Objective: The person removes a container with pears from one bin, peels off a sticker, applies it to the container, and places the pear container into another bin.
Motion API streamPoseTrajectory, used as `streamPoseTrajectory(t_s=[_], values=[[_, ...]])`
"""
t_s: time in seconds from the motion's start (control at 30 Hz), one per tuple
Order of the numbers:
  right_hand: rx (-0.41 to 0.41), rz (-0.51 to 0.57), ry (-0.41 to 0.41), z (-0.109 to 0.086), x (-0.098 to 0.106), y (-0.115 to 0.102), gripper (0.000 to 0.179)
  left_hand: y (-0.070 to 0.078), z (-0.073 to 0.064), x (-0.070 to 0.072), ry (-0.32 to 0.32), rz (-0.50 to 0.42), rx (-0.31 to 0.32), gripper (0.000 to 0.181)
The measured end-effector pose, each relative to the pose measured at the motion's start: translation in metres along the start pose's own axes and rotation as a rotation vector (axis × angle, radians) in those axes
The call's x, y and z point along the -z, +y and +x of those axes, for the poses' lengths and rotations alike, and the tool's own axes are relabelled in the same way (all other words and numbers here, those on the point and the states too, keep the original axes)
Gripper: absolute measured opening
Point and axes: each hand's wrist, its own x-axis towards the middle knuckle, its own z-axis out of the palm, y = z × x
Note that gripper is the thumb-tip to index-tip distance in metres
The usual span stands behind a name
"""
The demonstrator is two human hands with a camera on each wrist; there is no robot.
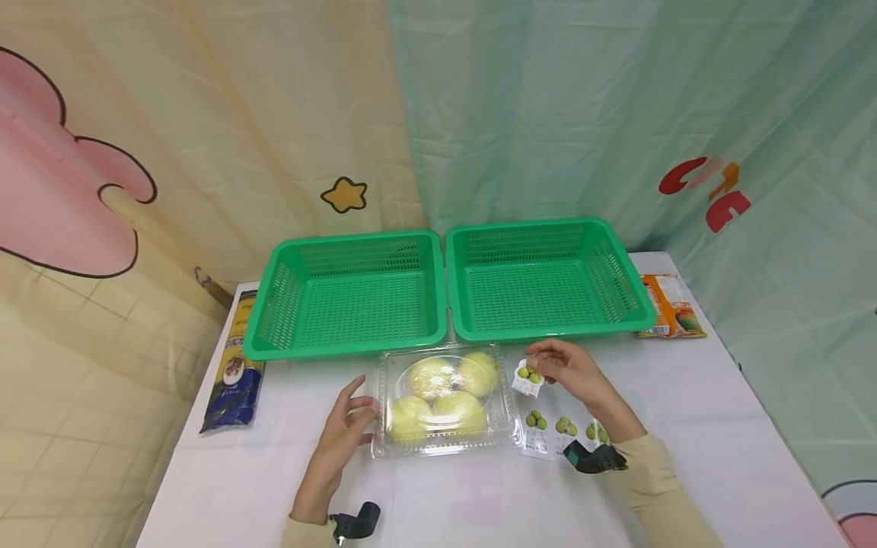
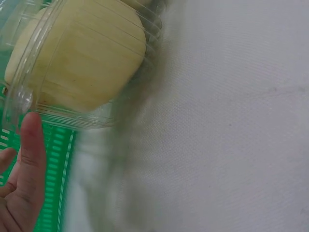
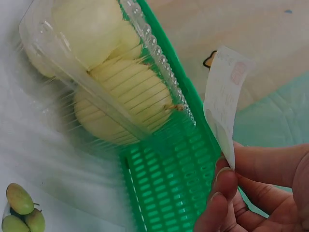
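Observation:
A clear plastic clamshell box [image 1: 445,450] of several pale yellow-green round fruits [image 1: 457,411] lies closed on the table. Along its left side rests my left hand [image 1: 342,430], fingers loosely extended; in the left wrist view one straight finger [image 2: 33,145] touches the box's corner. Just right of the box, my right hand [image 1: 574,373] pinches a small fruit-picture sticker [image 1: 526,380] between thumb and fingertips. The right wrist view shows this sticker [image 3: 224,96] slightly curved, its pale face towards the camera. Below that hand lies a sheet of similar stickers [image 1: 537,438], partly covered by the wrist camera.
Two green plastic baskets [image 1: 363,352] [image 1: 548,333] stand side by side behind the box. A blue and gold packet [image 1: 234,388] lies at the left, an orange packet [image 1: 674,304] at the right. Printed curtains [image 1: 479,114] surround the white table [image 1: 706,426].

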Motion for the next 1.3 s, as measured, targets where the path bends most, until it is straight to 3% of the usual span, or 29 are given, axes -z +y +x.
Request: streamPoseTrajectory(t_s=[0.6,1.0,1.3], values=[[0.026,-0.044,-0.083,0.004,-0.014,-0.023,0.038,0.002,-0.005,-0.001,0.007,-0.009,-0.076,0.058],[0.078,-0.110,-0.081,0.017,-0.038,-0.040,0.025,0.003,-0.007,-0.004,0.017,0.013,-0.084,0.055],[0.160,-0.109,-0.141,0.028,-0.059,-0.050,0.022,0.007,-0.011,-0.013,0.140,0.138,-0.155,0.053]])
